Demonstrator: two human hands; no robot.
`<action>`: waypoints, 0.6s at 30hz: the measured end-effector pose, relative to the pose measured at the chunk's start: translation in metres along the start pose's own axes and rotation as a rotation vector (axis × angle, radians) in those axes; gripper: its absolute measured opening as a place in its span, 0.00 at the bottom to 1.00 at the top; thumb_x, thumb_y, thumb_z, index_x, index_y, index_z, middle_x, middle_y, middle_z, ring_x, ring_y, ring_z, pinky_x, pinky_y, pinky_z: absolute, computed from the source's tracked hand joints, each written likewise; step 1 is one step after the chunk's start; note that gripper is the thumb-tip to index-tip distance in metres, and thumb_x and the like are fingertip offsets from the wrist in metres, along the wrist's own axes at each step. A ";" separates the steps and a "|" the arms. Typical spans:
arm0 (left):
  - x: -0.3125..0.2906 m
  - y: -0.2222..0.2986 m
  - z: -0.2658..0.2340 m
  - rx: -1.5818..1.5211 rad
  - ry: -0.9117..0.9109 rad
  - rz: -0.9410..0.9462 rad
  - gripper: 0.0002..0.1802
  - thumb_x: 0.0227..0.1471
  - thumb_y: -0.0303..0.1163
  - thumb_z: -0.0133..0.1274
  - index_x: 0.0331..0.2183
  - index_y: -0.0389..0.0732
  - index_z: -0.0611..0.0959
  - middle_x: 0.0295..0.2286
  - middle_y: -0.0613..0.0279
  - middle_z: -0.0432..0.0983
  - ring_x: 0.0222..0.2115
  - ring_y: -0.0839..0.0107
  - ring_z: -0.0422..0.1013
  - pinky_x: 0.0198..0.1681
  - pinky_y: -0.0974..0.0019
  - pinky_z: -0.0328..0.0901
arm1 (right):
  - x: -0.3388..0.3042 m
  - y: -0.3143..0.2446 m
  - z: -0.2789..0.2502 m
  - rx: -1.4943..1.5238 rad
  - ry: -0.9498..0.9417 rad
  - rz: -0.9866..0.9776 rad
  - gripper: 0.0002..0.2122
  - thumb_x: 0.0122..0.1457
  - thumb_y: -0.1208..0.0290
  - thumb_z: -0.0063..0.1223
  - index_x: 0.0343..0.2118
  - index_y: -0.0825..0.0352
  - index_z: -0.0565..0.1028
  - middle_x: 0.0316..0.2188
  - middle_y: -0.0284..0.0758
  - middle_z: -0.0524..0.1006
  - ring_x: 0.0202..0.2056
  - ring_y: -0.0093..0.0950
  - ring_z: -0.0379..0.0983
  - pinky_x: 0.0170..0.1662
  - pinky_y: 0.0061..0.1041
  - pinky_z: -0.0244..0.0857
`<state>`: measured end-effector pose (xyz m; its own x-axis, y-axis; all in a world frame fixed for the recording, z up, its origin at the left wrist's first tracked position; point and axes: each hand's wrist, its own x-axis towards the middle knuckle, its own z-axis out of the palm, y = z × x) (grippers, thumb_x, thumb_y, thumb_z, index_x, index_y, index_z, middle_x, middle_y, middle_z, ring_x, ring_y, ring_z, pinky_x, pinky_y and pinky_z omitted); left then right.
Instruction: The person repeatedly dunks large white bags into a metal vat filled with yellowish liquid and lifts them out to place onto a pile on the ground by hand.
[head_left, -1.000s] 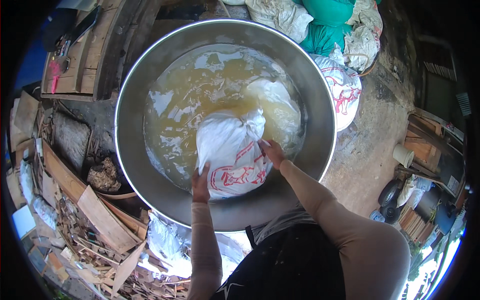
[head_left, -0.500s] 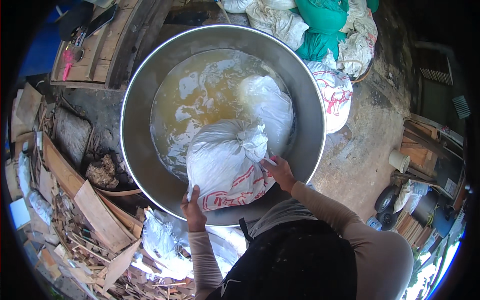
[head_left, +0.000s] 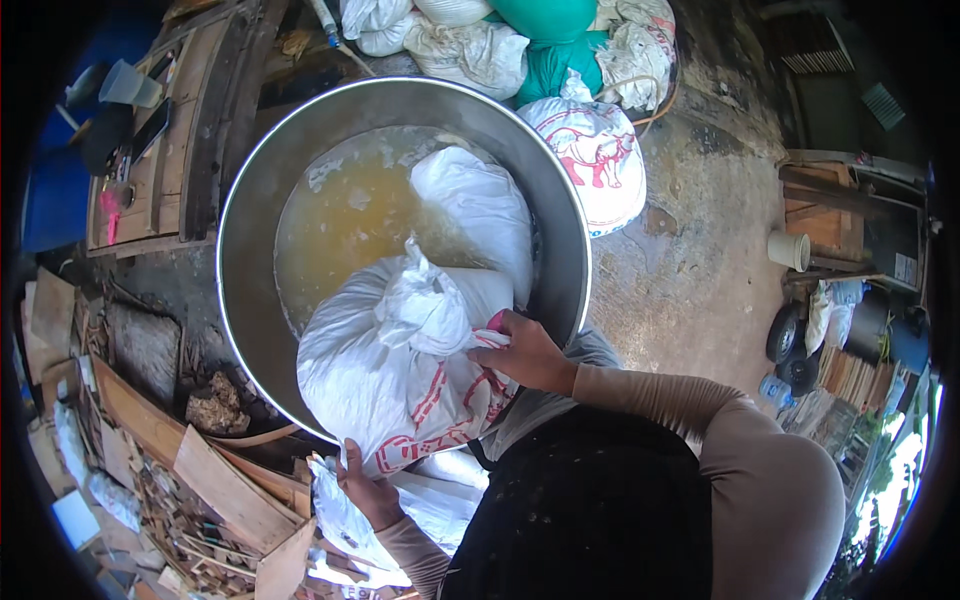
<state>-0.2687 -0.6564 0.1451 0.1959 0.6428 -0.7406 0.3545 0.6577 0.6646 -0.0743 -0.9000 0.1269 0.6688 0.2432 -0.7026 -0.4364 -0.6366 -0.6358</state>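
A wide steel basin (head_left: 250,250) takes up the middle of the view, its round rim bright and its bowl partly filled with cloudy yellowish liquid (head_left: 345,225). Across its near rim, on the side closest to the person, lies a bulging white sack with red print (head_left: 385,385), its tied neck bunched up on top and its lower end hanging outside the basin wall. The right hand (head_left: 525,355) is closed on the sack just beside the knotted neck, fingers curled into the cloth. The left hand (head_left: 368,492) grips the sack's lower outer end from beneath, thumb and fingers pinching the fabric below the rim. A second white sack (head_left: 480,215) lies inside the basin against its far right wall, partly in the liquid and touching the first one. Beyond the far rim, on the ground, stands another printed white sack (head_left: 595,160) just beside the basin, with a heap of white and green sacks (head_left: 520,40) behind it. A wooden pallet (head_left: 190,120) sits at the far left, carrying a clear plastic cup (head_left: 130,85). Split firewood and board scraps (head_left: 190,470) are piled at the near left. A small pale cup (head_left: 788,250) stands well apart on the right.
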 end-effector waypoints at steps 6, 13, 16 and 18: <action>-0.001 -0.029 -0.016 -0.108 -0.043 -0.045 0.25 0.52 0.36 0.60 0.48 0.31 0.74 0.42 0.51 0.75 0.41 0.60 0.74 0.44 0.57 0.70 | -0.005 0.006 -0.008 -0.059 0.013 -0.070 0.21 0.44 0.61 0.61 0.38 0.71 0.74 0.30 0.50 0.79 0.36 0.45 0.78 0.42 0.38 0.70; -0.005 -0.033 0.009 -0.089 -0.065 -0.075 0.26 0.52 0.35 0.60 0.49 0.35 0.73 0.44 0.53 0.74 0.42 0.60 0.73 0.45 0.56 0.70 | 0.002 0.017 -0.013 -0.119 0.030 0.007 0.22 0.44 0.60 0.61 0.40 0.71 0.74 0.31 0.51 0.79 0.37 0.46 0.78 0.43 0.39 0.71; 0.007 -0.035 0.009 -0.065 -0.075 -0.090 0.26 0.51 0.34 0.60 0.50 0.36 0.73 0.45 0.54 0.73 0.42 0.61 0.73 0.45 0.57 0.70 | 0.009 0.024 -0.016 -0.138 0.029 0.022 0.23 0.44 0.61 0.61 0.41 0.71 0.75 0.31 0.51 0.79 0.37 0.45 0.78 0.43 0.38 0.71; 0.006 -0.032 0.019 -0.041 -0.069 -0.075 0.26 0.51 0.35 0.61 0.50 0.36 0.73 0.44 0.54 0.73 0.42 0.61 0.73 0.44 0.58 0.71 | 0.014 0.031 -0.015 -0.141 0.047 0.028 0.23 0.43 0.61 0.61 0.41 0.71 0.75 0.31 0.51 0.79 0.37 0.45 0.78 0.42 0.37 0.71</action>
<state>-0.2621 -0.6811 0.1175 0.2331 0.5633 -0.7927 0.3331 0.7196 0.6093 -0.0692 -0.9268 0.1019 0.6860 0.1917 -0.7019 -0.3689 -0.7399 -0.5626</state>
